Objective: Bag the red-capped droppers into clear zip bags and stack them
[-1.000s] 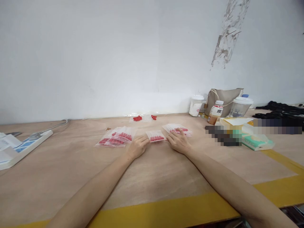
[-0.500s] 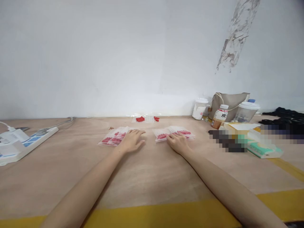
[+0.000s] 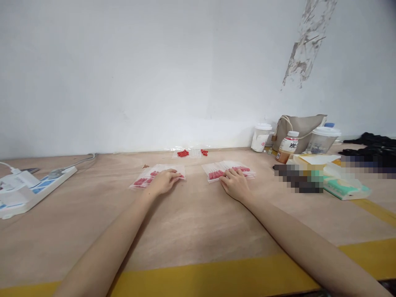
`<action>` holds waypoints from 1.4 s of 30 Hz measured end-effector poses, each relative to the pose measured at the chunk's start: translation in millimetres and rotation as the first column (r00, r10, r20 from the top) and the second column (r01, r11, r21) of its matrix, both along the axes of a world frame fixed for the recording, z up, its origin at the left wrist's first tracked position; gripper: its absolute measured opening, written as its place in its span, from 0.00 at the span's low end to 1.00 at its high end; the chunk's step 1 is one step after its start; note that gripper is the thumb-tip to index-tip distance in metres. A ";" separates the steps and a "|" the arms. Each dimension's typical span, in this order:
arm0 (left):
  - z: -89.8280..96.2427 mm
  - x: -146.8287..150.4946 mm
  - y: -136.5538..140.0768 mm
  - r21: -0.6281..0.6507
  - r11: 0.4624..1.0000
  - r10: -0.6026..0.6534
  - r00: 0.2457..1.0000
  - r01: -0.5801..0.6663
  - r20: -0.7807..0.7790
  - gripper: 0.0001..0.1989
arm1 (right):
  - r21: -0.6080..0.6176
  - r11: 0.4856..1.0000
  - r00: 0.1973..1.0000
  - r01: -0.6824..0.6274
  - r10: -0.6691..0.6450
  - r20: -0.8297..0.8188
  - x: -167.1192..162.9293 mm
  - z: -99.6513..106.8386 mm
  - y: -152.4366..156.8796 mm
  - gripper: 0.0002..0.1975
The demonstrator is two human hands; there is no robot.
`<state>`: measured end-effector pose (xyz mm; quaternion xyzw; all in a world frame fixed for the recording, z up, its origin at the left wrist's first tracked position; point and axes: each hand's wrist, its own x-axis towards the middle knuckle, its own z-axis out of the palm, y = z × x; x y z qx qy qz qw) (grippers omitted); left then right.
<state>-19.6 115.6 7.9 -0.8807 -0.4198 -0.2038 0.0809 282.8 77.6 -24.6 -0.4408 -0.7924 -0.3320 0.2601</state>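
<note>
Small clear plastic bags with red pieces inside lie in two groups on the table. My left hand (image 3: pixel 167 180) rests on the left bags (image 3: pixel 148 177), its fingers stretched out to the right over one bag that shows beyond the fingertips. The right bags (image 3: pixel 215 172) overlap in a fanned row. On their near edge lies my right hand (image 3: pixel 235 183), fingers extended and slightly apart. Both hands look open, pressing from above; the thumbs' contact with the plastic is hard to make out.
Near the wall lie red pieces (image 3: pixel 182 153) on clear plastic, with a smaller red cluster (image 3: pixel 204 152) beside them. A power strip (image 3: pixel 58 181) sits left. To the right stand a paper cup (image 3: pixel 260 138), a bottle (image 3: pixel 287 147), a grey bag (image 3: pixel 305 128) and a tissue pack (image 3: pixel 345 187).
My left hand has lowered onto the bags, and a bag now shows to the right of its fingers. The right bags are more evenly fanned, with my right hand slightly farther right.
</note>
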 end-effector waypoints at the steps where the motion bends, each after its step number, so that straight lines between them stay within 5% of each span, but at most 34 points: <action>1: -5.6 10.9 -2.4 0.016 0.998 -0.063 0.996 0.062 0.058 0.14 | 0.004 1.000 1.000 -0.022 0.022 0.006 -1.2 0.3 -1.0 0.09; 7: -27.4 58.3 -21.2 0.094 0.962 -0.272 0.945 0.258 0.184 0.13 | -0.001 0.982 0.982 -0.187 0.187 0.021 -12.2 2.0 -8.5 0.08; 11: -25.7 49.4 -28.5 0.135 0.973 -0.214 0.948 0.186 0.237 0.24 | -0.004 0.974 0.972 -0.228 0.228 0.056 -22.0 3.6 -7.7 0.07; 17: -27.2 31.6 -30.9 0.119 0.972 -0.227 0.938 0.202 0.261 0.10 | 0.067 0.948 0.931 -0.310 0.288 0.226 -39.5 4.1 7.9 0.10; 25: -38.9 25.9 -19.2 0.379 0.902 -0.252 0.965 0.207 0.072 0.09 | 0.122 0.965 0.965 -0.234 0.215 0.150 -40.9 -1.4 10.5 0.12; 35: -23.8 20.8 -28.4 0.491 0.804 -0.241 0.939 0.334 -0.245 0.12 | 0.154 0.963 0.964 -0.219 0.190 0.183 -40.4 2.0 6.9 0.13; 42: -21.2 20.2 -24.0 0.524 0.789 -0.285 0.947 0.320 -0.150 0.11 | 0.169 0.958 0.952 -0.231 0.186 0.243 -41.1 4.5 3.6 0.14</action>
